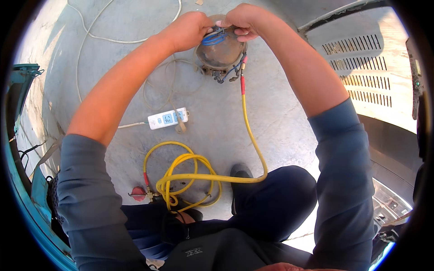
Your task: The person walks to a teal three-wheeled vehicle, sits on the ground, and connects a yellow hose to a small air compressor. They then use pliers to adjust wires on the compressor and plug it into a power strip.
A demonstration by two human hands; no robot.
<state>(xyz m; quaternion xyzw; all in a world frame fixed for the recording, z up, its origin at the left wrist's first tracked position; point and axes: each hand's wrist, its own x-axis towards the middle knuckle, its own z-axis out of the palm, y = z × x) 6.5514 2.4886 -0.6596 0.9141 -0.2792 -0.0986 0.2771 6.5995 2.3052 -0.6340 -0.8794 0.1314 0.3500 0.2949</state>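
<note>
Both my arms reach forward to a round, dark, dusty compressor (pixel 220 54) standing on the floor. My left hand (pixel 192 30) is at its upper left, fingers pinched by the blue wires (pixel 214 39) coiled on its top; what lies in the pinch is too small to make out. On the other side, my right hand (pixel 242 22) is curled at the top edge, thumb and fingers drawn together, their contents hidden. A yellow hose (pixel 246 115) with a red end joins a fitting at the compressor's right side.
A white power strip (pixel 167 119) with a plug in it lies on the floor. Coils of yellow hose lead to a red gauge (pixel 138 193) with brass valves near my feet. White cable (pixel 81 54) loops at left. A slotted metal panel (pixel 361 67) lies at right.
</note>
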